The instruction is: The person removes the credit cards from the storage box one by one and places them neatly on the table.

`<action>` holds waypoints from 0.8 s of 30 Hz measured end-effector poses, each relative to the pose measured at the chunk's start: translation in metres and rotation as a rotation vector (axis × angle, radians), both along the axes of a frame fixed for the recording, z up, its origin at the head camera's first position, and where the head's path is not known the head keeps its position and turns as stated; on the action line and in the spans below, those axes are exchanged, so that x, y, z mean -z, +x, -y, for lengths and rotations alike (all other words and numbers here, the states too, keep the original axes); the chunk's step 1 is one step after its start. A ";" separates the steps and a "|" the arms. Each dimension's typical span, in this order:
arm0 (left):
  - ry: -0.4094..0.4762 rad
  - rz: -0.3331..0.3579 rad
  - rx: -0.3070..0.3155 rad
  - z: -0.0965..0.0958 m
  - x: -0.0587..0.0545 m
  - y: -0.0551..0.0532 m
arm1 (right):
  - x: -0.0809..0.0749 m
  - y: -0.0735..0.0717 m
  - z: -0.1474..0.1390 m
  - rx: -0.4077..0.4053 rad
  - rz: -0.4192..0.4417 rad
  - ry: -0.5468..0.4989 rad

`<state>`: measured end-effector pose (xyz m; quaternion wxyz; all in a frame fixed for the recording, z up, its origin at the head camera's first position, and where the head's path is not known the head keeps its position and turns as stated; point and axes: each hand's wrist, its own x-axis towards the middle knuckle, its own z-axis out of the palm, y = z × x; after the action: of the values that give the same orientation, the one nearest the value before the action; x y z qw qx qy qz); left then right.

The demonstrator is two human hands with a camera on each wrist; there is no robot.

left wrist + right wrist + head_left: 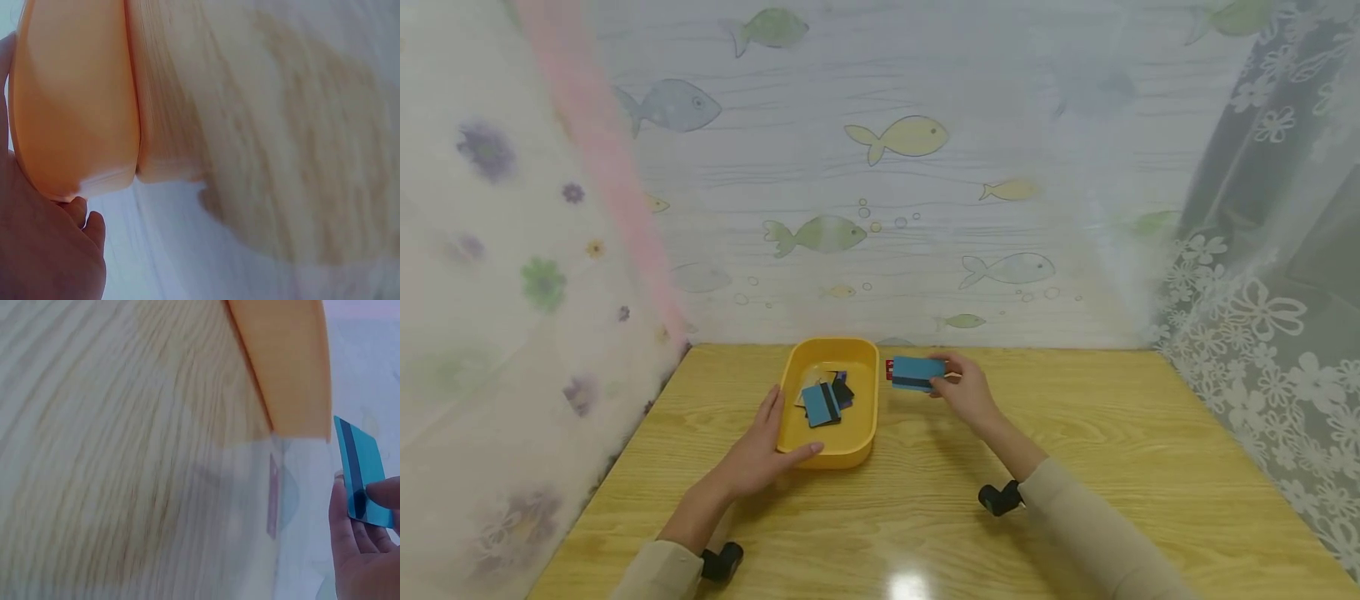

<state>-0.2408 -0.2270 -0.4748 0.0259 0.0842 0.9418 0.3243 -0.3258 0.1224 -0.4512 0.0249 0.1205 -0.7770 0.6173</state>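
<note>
My right hand (pixel 970 396) pinches a blue card (pixel 917 372) with a dark stripe, held over the table just right of a yellow plastic bin (pixel 865 446). In the right wrist view the thumb presses on the card's striped face, with the fingers behind it. My left hand (pixel 756 454) holds the bin at its near left corner, fingers along the left wall and thumb over the near rim. Inside the bin, another blue card (pixel 815 405) with a dark stripe lies on top of several overlapping cards, among them a black one (pixel 844 390).
A red card (pixel 272 497) lies flat on the wooden table (pixel 940 517) near its back edge, partly covered by the held card in the head view. Behind the table hangs a fish-print curtain (pixel 917 275). Black devices (pixel 1000 498) are worn at both wrists.
</note>
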 end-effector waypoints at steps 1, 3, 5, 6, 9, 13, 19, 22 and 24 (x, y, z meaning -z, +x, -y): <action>0.001 -0.002 0.001 0.000 0.000 0.000 | 0.000 -0.001 -0.004 0.001 -0.004 0.016; 0.005 0.001 -0.003 -0.001 0.000 0.002 | 0.001 -0.005 -0.012 0.011 -0.005 0.054; 0.007 0.002 -0.006 -0.001 0.001 0.002 | 0.002 -0.010 -0.020 0.023 -0.019 0.096; 0.007 0.001 -0.006 -0.001 0.001 0.002 | 0.002 -0.013 -0.024 0.029 -0.024 0.119; 0.008 0.002 -0.008 -0.002 0.001 0.002 | 0.001 -0.022 -0.035 0.058 -0.030 0.165; 0.002 -0.011 -0.004 -0.002 0.001 0.001 | 0.001 -0.033 -0.046 0.083 -0.009 0.176; 0.011 -0.016 0.001 -0.001 0.003 0.002 | 0.011 -0.046 -0.055 0.122 0.021 0.239; 0.021 -0.005 -0.001 -0.002 0.005 0.003 | 0.016 -0.051 -0.058 0.137 0.037 0.270; 0.023 0.000 -0.006 -0.003 0.007 0.004 | 0.018 -0.054 -0.058 0.142 0.049 0.301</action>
<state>-0.2369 -0.2244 -0.4814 0.0236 0.0815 0.9383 0.3352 -0.3793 0.1803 -0.4691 0.0311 0.0526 -0.8677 0.4933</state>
